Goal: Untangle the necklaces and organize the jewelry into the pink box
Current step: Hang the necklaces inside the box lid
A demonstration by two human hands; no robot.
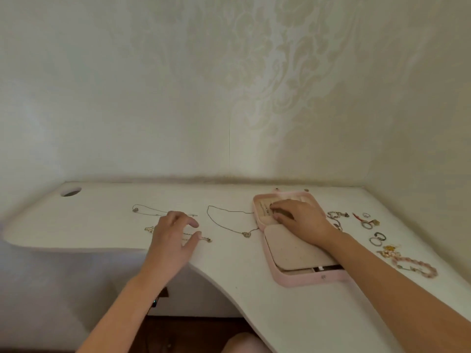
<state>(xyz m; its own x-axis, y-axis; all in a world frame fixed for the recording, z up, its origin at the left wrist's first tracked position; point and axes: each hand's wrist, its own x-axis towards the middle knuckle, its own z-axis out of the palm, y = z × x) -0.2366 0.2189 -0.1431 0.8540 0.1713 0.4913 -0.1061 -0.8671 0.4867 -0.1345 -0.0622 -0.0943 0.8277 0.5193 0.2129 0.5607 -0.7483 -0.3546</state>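
Nearest the camera, two bare forearms reach out over the curved near edge of the white desk (229, 281).

The left hand (175, 230) lies with fingers spread and relaxed. Its thumb tip is just beside a short chain (204, 238), and it plainly grips nothing.

The right hand (298, 217) reaches into the far half of the open pink box (305, 278), fingers laid low over the contents. Whether they pinch anything cannot be told. Its wrist crosses the beige pad (288, 248) in the near half.

The box stands right of centre. Between it and the left hand a pendant necklace (246, 234) lies in an open loop, one end touching the box wall. A thinner necklace (147, 212) lies at far left.

Right of the box are a silver bracelet (336, 214), several rings (367, 224) and a pink beaded bracelet (413, 266).

Handling, as judged: the chains are light, limp and prone to kinking or re-knotting. Each is best pinched at the clasp or pendant, lifted so that it hangs straight, and lowered without dragging across its neighbours. The rings are rigid and small and may slip from the fingertips.
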